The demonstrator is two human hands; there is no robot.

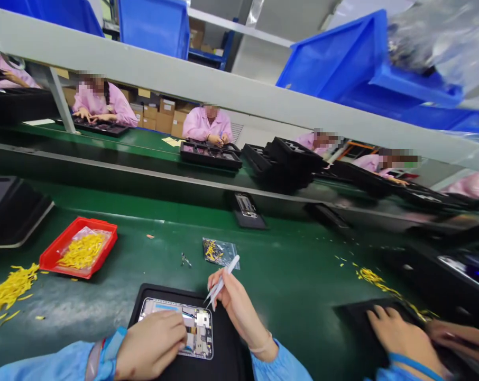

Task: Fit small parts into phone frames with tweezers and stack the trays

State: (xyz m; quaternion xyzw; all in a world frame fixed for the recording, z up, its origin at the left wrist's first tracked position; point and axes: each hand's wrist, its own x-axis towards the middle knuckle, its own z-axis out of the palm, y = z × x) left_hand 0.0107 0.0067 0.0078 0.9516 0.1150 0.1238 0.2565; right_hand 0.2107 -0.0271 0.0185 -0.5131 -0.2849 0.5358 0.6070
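Note:
My right hand (235, 301) pinches white tweezers (222, 280), tips pointing down near the upper right corner of an opened phone-like device (203, 333). Circuit boards and a metal frame show inside the device. It lies on a black foam tray (227, 349) in front of me. My left hand (156, 338) rests over the device's left part, fingers curled and pressed together. Whatever its fingertips grip, if anything, is hidden.
Yellow strips fill a red bin (104, 254); more strips (11, 288) lie loose at left. A plastic bag (219, 251) sits behind the tweezers. At right, a co-worker's hand (402, 336) rests on a black tray. A conveyor holds another device (246, 206).

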